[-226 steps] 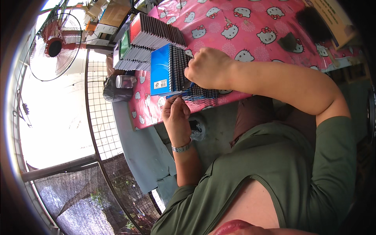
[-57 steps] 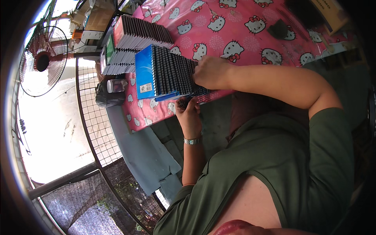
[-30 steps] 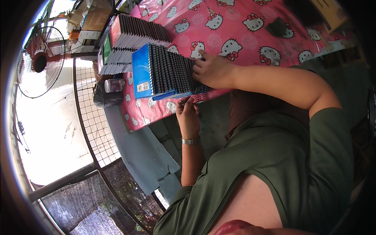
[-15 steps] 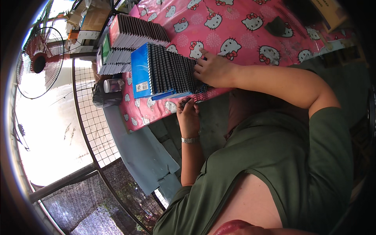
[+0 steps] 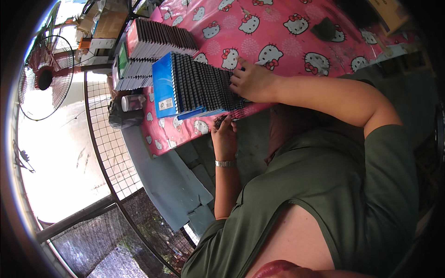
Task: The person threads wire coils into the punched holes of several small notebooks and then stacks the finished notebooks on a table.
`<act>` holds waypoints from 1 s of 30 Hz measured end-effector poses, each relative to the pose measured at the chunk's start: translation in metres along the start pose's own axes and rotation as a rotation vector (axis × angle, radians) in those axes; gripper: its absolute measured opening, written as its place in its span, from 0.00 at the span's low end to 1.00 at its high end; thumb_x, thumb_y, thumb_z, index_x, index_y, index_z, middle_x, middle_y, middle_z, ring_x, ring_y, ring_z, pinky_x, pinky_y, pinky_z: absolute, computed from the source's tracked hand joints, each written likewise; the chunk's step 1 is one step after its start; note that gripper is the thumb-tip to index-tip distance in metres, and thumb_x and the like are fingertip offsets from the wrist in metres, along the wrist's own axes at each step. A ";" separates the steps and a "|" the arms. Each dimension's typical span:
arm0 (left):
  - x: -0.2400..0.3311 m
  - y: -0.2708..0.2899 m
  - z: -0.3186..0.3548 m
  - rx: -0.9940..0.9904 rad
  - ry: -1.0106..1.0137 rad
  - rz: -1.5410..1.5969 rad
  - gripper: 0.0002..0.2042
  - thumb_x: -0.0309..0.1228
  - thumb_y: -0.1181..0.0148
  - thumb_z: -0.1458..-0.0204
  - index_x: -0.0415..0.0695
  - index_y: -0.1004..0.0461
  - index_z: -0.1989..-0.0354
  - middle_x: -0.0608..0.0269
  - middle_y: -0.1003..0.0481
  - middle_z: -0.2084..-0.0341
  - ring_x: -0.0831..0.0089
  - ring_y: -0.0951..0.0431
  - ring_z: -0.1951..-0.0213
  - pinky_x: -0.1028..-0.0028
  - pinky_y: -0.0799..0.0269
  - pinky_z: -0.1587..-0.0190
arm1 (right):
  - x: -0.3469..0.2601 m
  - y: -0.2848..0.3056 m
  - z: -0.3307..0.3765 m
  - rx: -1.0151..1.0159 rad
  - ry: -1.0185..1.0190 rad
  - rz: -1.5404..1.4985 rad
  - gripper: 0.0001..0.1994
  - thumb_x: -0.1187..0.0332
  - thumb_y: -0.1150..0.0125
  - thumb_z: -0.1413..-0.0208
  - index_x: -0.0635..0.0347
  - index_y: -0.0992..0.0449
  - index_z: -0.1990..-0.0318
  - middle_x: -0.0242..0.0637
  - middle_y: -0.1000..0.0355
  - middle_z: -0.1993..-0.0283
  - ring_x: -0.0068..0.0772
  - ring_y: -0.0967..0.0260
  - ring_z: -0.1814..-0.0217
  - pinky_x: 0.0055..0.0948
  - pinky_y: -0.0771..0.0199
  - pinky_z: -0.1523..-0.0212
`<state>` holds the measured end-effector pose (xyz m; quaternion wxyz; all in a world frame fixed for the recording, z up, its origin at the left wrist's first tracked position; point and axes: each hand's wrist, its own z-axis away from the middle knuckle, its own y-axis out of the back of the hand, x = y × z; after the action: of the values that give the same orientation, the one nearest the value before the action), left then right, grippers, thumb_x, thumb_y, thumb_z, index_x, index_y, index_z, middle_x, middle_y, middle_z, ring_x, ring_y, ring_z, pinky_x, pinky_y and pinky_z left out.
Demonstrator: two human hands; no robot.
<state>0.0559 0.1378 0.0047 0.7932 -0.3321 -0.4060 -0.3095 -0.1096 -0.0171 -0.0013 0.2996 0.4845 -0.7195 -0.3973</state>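
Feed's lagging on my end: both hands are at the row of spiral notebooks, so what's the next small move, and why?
Probably press the right hand down to steady the notebook row, since the left hand is only at its near edge, where the books overhang the pink tablecloth.

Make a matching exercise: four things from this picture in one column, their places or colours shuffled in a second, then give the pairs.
1. right hand
2. left hand
3. fan
4. front notebook cover

a. blue
b. at the table's near edge, under the row's end
c. on top of the row of spiral notebooks
d. far left, behind the wire grid

Pairs: 1-c, 2-b, 3-d, 4-a
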 end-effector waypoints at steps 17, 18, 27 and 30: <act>-0.013 0.005 -0.008 -0.004 -0.029 -0.124 0.07 0.20 0.40 0.47 0.44 0.32 0.65 0.67 0.27 0.74 0.80 0.30 0.76 0.80 0.34 0.73 | -0.011 0.000 -0.008 -0.233 -0.034 -0.133 0.07 0.68 0.44 0.52 0.56 0.19 0.71 0.35 0.22 0.67 0.37 0.24 0.60 0.37 0.26 0.56; -0.017 0.012 -0.013 -0.026 -0.051 -0.184 0.08 0.20 0.40 0.48 0.43 0.33 0.63 0.67 0.27 0.73 0.80 0.29 0.76 0.80 0.34 0.73 | -0.013 0.003 -0.014 -0.392 -0.053 -0.201 0.07 0.69 0.43 0.53 0.58 0.18 0.70 0.36 0.21 0.65 0.39 0.23 0.58 0.37 0.24 0.58; -0.018 0.003 -0.007 0.037 -0.063 -0.044 0.04 0.20 0.42 0.46 0.41 0.30 0.65 0.65 0.27 0.73 0.77 0.28 0.74 0.78 0.34 0.73 | -0.006 -0.016 0.007 -0.103 -0.076 -0.056 0.05 0.67 0.42 0.54 0.54 0.21 0.74 0.33 0.24 0.71 0.34 0.24 0.63 0.41 0.26 0.56; -0.022 0.006 -0.012 -0.032 0.025 0.043 0.06 0.20 0.41 0.47 0.43 0.31 0.65 0.65 0.26 0.73 0.78 0.28 0.74 0.78 0.34 0.71 | -0.013 -0.018 0.003 -0.116 -0.019 -0.049 0.05 0.67 0.42 0.54 0.54 0.21 0.74 0.33 0.24 0.71 0.34 0.25 0.63 0.45 0.25 0.54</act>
<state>0.0550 0.1368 -0.0207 0.7992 -0.3496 -0.3837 -0.3032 -0.0994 -0.0078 -0.0189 0.3106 0.4801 -0.6860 -0.4500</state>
